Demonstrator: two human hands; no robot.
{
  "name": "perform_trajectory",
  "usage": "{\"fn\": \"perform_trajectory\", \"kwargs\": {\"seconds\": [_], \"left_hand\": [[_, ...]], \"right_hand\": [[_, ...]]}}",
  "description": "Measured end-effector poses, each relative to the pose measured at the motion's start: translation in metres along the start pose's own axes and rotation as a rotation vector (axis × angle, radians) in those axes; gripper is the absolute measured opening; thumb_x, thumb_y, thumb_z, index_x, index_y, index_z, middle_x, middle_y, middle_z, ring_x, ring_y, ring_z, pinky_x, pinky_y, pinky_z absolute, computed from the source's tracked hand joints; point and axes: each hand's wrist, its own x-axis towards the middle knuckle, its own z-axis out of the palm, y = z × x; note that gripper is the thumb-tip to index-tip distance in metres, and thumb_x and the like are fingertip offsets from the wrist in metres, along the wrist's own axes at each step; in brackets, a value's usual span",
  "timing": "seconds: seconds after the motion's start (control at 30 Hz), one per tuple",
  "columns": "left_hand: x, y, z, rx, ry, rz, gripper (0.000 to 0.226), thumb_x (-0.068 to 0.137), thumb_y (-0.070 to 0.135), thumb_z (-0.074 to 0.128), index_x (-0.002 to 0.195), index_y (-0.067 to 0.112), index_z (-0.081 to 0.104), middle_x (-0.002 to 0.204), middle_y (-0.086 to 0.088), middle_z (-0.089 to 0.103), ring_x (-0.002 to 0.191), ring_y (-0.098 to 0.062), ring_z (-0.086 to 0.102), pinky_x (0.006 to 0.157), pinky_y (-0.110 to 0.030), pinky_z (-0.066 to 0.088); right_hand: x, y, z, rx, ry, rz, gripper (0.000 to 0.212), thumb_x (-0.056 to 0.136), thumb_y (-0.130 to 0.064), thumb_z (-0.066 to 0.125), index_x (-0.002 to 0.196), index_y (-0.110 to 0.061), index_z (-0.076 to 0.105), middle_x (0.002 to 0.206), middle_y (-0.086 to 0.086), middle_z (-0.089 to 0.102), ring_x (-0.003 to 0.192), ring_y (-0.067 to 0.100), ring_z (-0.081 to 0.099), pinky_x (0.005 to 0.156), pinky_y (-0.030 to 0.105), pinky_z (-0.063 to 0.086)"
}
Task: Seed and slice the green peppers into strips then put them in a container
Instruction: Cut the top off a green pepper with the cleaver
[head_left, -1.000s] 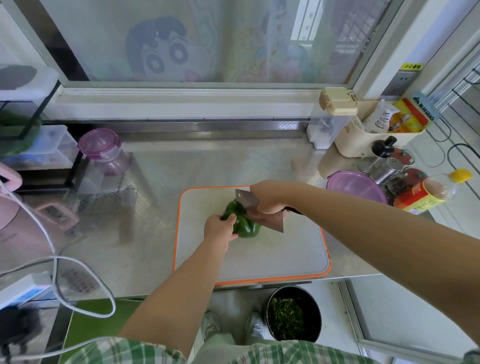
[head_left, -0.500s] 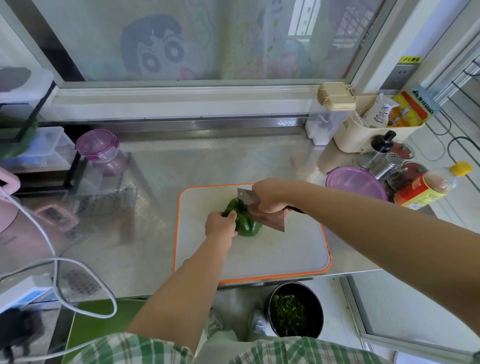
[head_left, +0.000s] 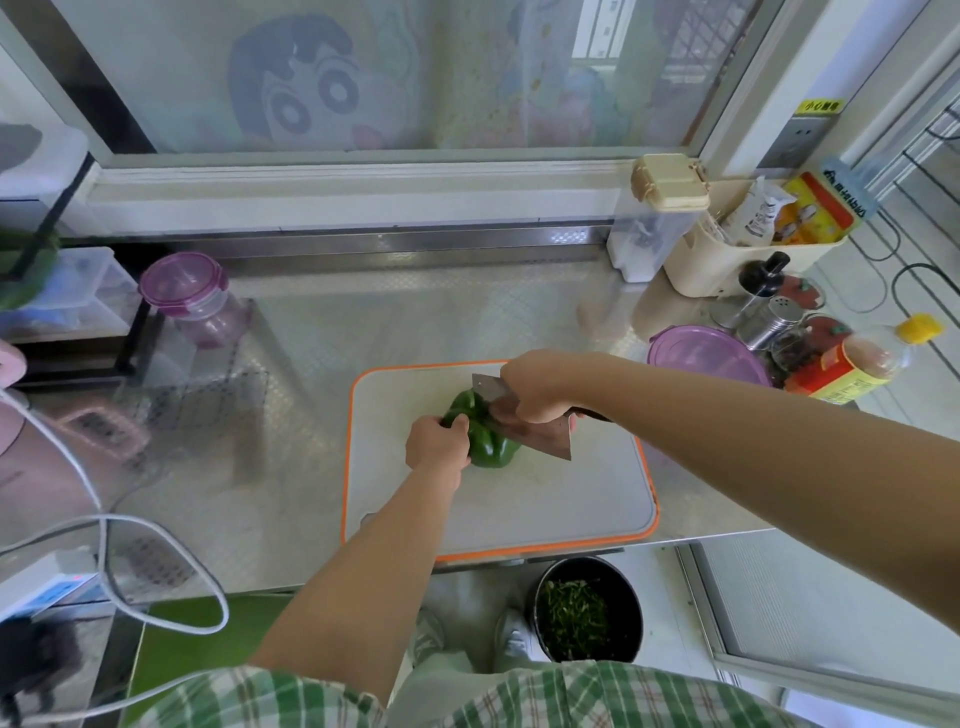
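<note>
On cutting board (head_left: 571, 512) centre: green pepper (head_left: 488, 444), looks whole; left hand (head_left: 435, 446) fingers curled on its left side, steadying against roll; right hand (head_left: 535, 387) fingers clamped on cleaver (head_left: 543, 435), blade against pepper's right, likely opening cut for seeding.

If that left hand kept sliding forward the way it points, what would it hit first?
The left hand grips the green pepper; just past it comes the cleaver in the right hand, probably, since depth is unclear.
</note>
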Motion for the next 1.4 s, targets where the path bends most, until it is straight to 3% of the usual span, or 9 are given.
{"fn": "perform_trajectory", "kwargs": {"seconds": [0.13,0.37,0.5,0.7,0.9,1.03,1.17,1.27,1.4], "left_hand": [[0.002,-0.002,0.000,0.009,0.015,0.008,0.033,0.096,0.024,0.061,0.121,0.002,0.060,0.112,-0.015,0.065,0.088,-0.035,0.067,0.081,-0.043,0.060],[0.001,0.000,0.000,0.037,0.020,0.028,0.031,0.095,0.026,0.061,0.116,0.003,0.063,0.096,-0.010,0.064,0.069,-0.031,0.066,0.079,-0.042,0.060],[0.002,-0.002,0.000,0.036,0.026,0.035,0.033,0.094,0.025,0.062,0.118,0.002,0.063,0.097,-0.010,0.063,0.068,-0.030,0.065,0.078,-0.042,0.061],[0.001,0.002,-0.002,0.067,0.024,0.048,0.028,0.094,0.026,0.062,0.111,0.004,0.065,0.094,-0.010,0.064,0.069,-0.030,0.066,0.078,-0.042,0.061],[0.001,0.010,-0.006,0.227,0.003,0.130,0.019,0.091,0.026,0.061,0.100,0.010,0.068,0.100,-0.014,0.070,0.093,-0.035,0.066,0.085,-0.043,0.058],[-0.005,0.019,-0.002,0.363,0.011,0.291,0.036,0.094,0.026,0.058,0.126,0.010,0.061,0.124,-0.010,0.064,0.116,-0.031,0.058,0.099,-0.037,0.046],[-0.015,0.009,0.005,0.169,-0.080,0.276,0.048,0.093,0.026,0.061,0.137,0.011,0.048,0.133,-0.011,0.055,0.114,-0.027,0.055,0.090,-0.030,0.044],[-0.020,-0.013,0.006,0.047,-0.183,0.131,0.062,0.090,0.027,0.065,0.145,0.028,0.036,0.137,-0.004,0.049,0.115,-0.029,0.056,0.087,-0.037,0.052],[-0.024,-0.006,0.007,-0.126,-0.200,0.093,0.059,0.096,0.014,0.058,0.148,0.026,0.033,0.133,0.004,0.042,0.119,-0.031,0.054,0.081,-0.044,0.057]], "right_hand": [[-0.005,-0.010,0.001,-0.089,0.000,-0.005,0.020,0.097,-0.025,0.050,0.094,-0.007,0.057,0.065,0.006,0.058,0.047,0.018,0.056,0.037,0.020,0.034],[-0.012,-0.008,-0.003,-0.145,-0.013,-0.014,0.023,0.095,-0.024,0.048,0.100,-0.005,0.061,0.074,0.008,0.064,0.059,0.023,0.061,0.042,0.023,0.037],[-0.017,-0.014,-0.003,-0.210,-0.012,-0.016,0.013,0.094,-0.016,0.050,0.084,-0.008,0.054,0.062,0.004,0.054,0.047,0.017,0.051,0.037,0.022,0.034],[-0.019,-0.006,-0.003,-0.123,-0.024,-0.009,0.022,0.097,-0.025,0.044,0.098,-0.007,0.056,0.065,0.004,0.058,0.049,0.018,0.056,0.038,0.022,0.035],[-0.023,0.007,-0.006,0.019,0.000,-0.005,0.025,0.092,-0.024,0.052,0.105,-0.004,0.056,0.085,0.010,0.065,0.052,0.021,0.057,0.034,0.018,0.036],[-0.037,0.042,-0.028,0.183,0.212,0.024,0.021,0.094,-0.015,0.048,0.113,-0.006,0.047,0.098,0.011,0.054,0.065,0.019,0.049,0.040,0.023,0.037],[-0.033,0.048,-0.007,0.187,0.238,0.038,0.035,0.096,-0.018,0.046,0.128,-0.003,0.043,0.129,0.018,0.050,0.080,0.020,0.041,0.042,0.020,0.037],[-0.026,0.045,0.012,0.211,0.268,0.013,0.034,0.095,-0.020,0.046,0.126,-0.006,0.043,0.119,0.016,0.055,0.056,0.014,0.036,0.042,0.023,0.029],[-0.029,0.046,0.010,0.144,0.314,-0.064,0.034,0.095,-0.020,0.046,0.127,-0.006,0.044,0.112,0.014,0.057,0.075,0.023,0.047,0.051,0.025,0.033]]}}
